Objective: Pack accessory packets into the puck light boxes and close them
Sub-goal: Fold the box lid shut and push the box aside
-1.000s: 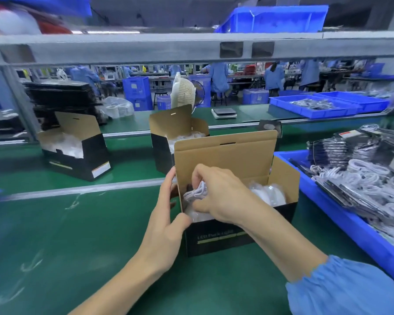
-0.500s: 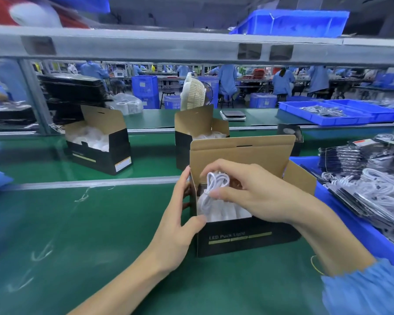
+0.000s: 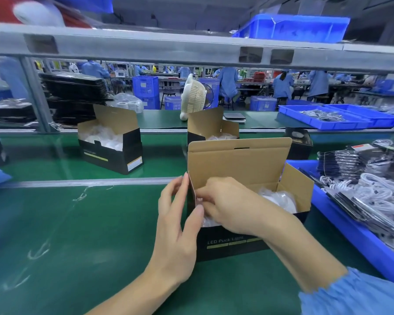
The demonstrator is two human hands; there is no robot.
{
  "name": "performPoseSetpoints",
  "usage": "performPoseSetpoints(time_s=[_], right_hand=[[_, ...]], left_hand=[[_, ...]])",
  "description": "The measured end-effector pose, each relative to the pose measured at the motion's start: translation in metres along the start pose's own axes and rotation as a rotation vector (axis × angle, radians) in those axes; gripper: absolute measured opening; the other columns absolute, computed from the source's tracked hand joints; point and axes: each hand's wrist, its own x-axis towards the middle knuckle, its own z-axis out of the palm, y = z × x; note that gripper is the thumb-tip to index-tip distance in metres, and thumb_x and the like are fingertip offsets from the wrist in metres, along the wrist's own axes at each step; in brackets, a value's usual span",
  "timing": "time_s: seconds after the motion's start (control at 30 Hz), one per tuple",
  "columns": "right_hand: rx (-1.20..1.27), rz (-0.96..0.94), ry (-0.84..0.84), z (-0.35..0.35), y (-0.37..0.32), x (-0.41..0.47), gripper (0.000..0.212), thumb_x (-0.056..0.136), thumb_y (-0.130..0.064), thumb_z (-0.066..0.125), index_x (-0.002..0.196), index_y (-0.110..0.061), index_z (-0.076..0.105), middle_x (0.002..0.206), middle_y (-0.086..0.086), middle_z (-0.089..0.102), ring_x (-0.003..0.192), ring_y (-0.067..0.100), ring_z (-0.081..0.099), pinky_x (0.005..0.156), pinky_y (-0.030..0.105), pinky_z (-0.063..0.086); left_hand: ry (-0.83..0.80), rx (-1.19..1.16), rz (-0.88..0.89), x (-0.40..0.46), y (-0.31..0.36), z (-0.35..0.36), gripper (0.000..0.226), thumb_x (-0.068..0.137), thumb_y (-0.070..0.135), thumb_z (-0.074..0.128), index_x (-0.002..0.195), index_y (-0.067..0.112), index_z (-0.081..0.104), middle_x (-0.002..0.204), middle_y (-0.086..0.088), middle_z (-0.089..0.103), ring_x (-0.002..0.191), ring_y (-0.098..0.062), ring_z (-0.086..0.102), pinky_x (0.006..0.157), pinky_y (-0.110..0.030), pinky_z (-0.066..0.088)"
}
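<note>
While my right hand (image 3: 232, 205) pushes the soft, crinkly packet (image 3: 208, 220) down at the box's (image 3: 234, 243) nine o'clock end, fingers curled on it, my left (image 3: 180, 223) pinches the thin side flap (image 3: 190, 196). Light card, I reckon; grip edges gently.

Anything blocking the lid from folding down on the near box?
Yes. The right hand reaches into the nearest box at its left end, under the raised lid. The left hand holds the left side flap, which stands upright. Nothing else visible is in the way.
</note>
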Motion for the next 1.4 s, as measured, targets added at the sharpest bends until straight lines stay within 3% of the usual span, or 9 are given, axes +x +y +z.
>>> performPoseSetpoints(time_s=[0.1, 0.37, 0.53, 0.67, 0.77, 1.0, 1.17, 1.27, 1.4], right_hand=[[-0.018, 0.035, 0.131, 0.006, -0.003, 0.001, 0.019, 0.089, -0.008, 0.056, 0.077, -0.021, 0.064, 0.098, 0.007, 0.06, 0.091, 0.03, 0.058, 0.08, 0.038, 0.05], [-0.021, -0.106, -0.103, -0.019, 0.017, -0.025, 0.023, 0.096, -0.018, 0.052, 0.077, -0.013, 0.063, 0.084, -0.001, 0.066, 0.078, 0.017, 0.054, 0.076, 0.036, 0.048], [0.132, 0.098, 0.868, -0.037, 0.09, -0.078, 0.021, 0.088, -0.013, 0.07, 0.109, -0.014, 0.069, 0.1, -0.003, 0.068, 0.09, 0.01, 0.064, 0.081, 0.034, 0.053], [0.316, 0.321, 0.787, -0.005, 0.11, -0.085, 0.042, 0.087, -0.016, 0.071, 0.127, -0.019, 0.062, 0.118, -0.01, 0.067, 0.104, 0.001, 0.063, 0.091, 0.018, 0.048], [0.547, 0.282, 0.959, 0.009, 0.105, -0.081, 0.035, 0.087, -0.003, 0.068, 0.115, -0.024, 0.068, 0.11, -0.012, 0.072, 0.1, -0.006, 0.065, 0.086, 0.008, 0.047], [0.519, 0.228, 0.522, 0.008, 0.097, -0.083, 0.02, 0.094, -0.04, 0.058, 0.097, -0.031, 0.076, 0.099, -0.009, 0.075, 0.097, 0.008, 0.067, 0.09, 0.021, 0.049], [0.55, 0.294, 0.683, 0.008, 0.105, -0.072, 0.047, 0.079, -0.006, 0.078, 0.109, -0.032, 0.054, 0.116, -0.006, 0.059, 0.112, 0.008, 0.057, 0.099, 0.028, 0.048], [0.762, 0.32, 0.586, 0.008, 0.113, -0.07, 0.075, 0.076, -0.01, 0.081, 0.126, -0.047, 0.039, 0.128, -0.017, 0.051, 0.123, 0.0, 0.049, 0.098, 0.024, 0.041], [0.789, 0.179, 0.479, 0.014, 0.13, -0.081, 0.041, 0.073, -0.04, 0.078, 0.111, -0.029, 0.065, 0.126, -0.008, 0.061, 0.123, 0.007, 0.053, 0.101, 0.032, 0.039]], left_hand=[[0.111, 0.18, 0.125, 0.003, 0.003, 0.0, 0.057, 0.092, 0.043, 0.049, 0.143, 0.019, 0.052, 0.134, -0.002, 0.046, 0.132, -0.012, 0.044, 0.108, -0.013, 0.032], [0.107, 0.381, 0.457, 0.002, -0.01, 0.001, 0.036, 0.097, 0.024, 0.055, 0.119, 0.001, 0.072, 0.119, -0.001, 0.064, 0.109, -0.017, 0.06, 0.099, -0.022, 0.046], [-0.013, 0.446, 0.466, 0.012, -0.002, -0.003, 0.037, 0.098, 0.028, 0.05, 0.088, 0.009, 0.081, 0.094, 0.008, 0.073, 0.092, -0.01, 0.063, 0.083, -0.025, 0.05], [-0.05, 0.27, 0.113, 0.028, 0.008, -0.016, 0.018, 0.096, 0.02, 0.067, 0.09, 0.034, 0.077, 0.093, 0.026, 0.074, 0.094, 0.003, 0.066, 0.085, -0.009, 0.046], [-0.157, 0.153, 0.016, 0.034, 0.008, -0.025, 0.062, 0.091, 0.002, 0.071, 0.13, 0.048, 0.055, 0.12, 0.033, 0.066, 0.113, 0.006, 0.063, 0.1, -0.01, 0.044], [-0.226, 0.195, 0.176, 0.035, 0.006, -0.026, 0.089, 0.093, -0.002, 0.066, 0.152, 0.051, 0.026, 0.153, 0.03, 0.041, 0.143, 0.002, 0.039, 0.119, -0.041, 0.036], [-0.091, 0.094, 0.119, 0.039, 0.0, -0.028, 0.119, 0.079, 0.009, 0.086, 0.155, 0.048, 0.003, 0.157, 0.019, 0.036, 0.145, 0.0, 0.034, 0.117, -0.033, 0.036], [-0.149, 0.011, 0.096, 0.041, -0.002, -0.028, 0.087, 0.081, 0.004, 0.084, 0.144, 0.045, 0.04, 0.131, 0.015, 0.064, 0.126, -0.01, 0.058, 0.112, -0.033, 0.043], [-0.232, 0.034, 0.174, 0.032, -0.006, -0.03, 0.025, 0.077, 0.046, 0.082, 0.089, 0.031, 0.066, 0.104, 0.009, 0.07, 0.115, -0.017, 0.066, 0.101, -0.038, 0.05]])
